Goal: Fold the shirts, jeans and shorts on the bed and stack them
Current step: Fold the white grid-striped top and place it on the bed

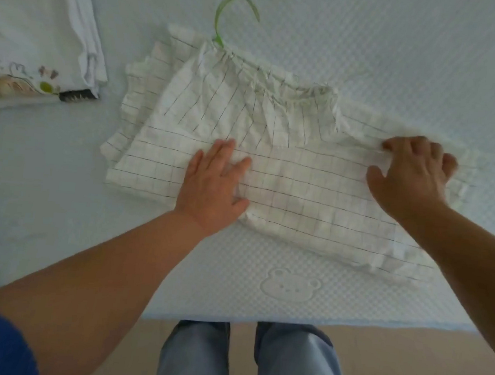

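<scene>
A person standing at the edge of a bed (403, 66) is working on a pair of white grid-checked shorts (300, 186) lying spread across the pale quilted cover, directly ahead of them. The left hand (215, 181) is lying flat with straight fingers, pressing down on the near-left part of the cloth. The right hand (414, 173) is curling its fingers over the far-right edge of the fabric, gripping a bunched fold there. The garment's long axis is running left to right across the person's front, with its gathered waistband (278, 78) on the far side. A green hanger (226, 16) is poking out from the waistband's far-left end, its hook lying on the cover beyond. The right hand appears to be the one placed to carry its side over toward the left, with the flat left hand serving as the anchor; the hanger may need to come out before the fold can lie neat. A white printed T-shirt (33, 45) is lying well apart at the far left of the bed, loosely folded.
</scene>
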Motion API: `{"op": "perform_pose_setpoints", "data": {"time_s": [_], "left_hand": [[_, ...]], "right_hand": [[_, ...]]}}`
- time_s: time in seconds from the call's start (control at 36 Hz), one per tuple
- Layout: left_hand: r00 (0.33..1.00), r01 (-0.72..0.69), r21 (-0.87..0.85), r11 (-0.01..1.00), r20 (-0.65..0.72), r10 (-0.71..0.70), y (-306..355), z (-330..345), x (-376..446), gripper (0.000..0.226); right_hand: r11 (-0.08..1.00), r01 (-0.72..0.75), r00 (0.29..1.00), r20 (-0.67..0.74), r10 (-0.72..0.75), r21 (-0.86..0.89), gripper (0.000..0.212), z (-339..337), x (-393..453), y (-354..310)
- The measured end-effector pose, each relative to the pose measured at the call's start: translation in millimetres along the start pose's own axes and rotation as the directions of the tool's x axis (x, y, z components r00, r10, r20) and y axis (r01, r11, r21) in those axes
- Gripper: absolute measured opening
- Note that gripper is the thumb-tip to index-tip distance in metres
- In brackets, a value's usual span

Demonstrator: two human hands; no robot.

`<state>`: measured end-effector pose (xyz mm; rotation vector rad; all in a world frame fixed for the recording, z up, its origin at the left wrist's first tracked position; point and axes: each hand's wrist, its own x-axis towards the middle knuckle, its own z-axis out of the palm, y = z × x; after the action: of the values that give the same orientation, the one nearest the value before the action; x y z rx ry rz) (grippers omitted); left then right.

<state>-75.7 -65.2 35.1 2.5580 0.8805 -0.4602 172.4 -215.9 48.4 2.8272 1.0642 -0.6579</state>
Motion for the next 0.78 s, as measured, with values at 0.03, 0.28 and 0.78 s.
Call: {"op": "perform_pose_setpoints", "data": {"time_s": [0.03, 0.28, 0.78], "left_hand": [[1.0, 0.003, 0.003, 1.0, -0.01, -0.003, -2, 3, -7, 0.07], [0.999, -0.006, -0.139, 0.99, -0.037, 0.001, -23, -9, -40, 0.052], [0.981, 0.112, -0.262, 0.959, -0.123, -0.148, -63, -19, -50, 0.026]], "right_hand": [[0.999, -0.001, 1.0, -0.021, 0.002, 0.04, 0.045, -1, -7, 3], [0.981, 0.056, 0.997, 0.044, -0.065, 0.186, 0.053, 23, -121, 15], [0.639, -0.619, 0.762, 0.154, 0.629, 0.457, 0.059, 49, -140, 24]]}}
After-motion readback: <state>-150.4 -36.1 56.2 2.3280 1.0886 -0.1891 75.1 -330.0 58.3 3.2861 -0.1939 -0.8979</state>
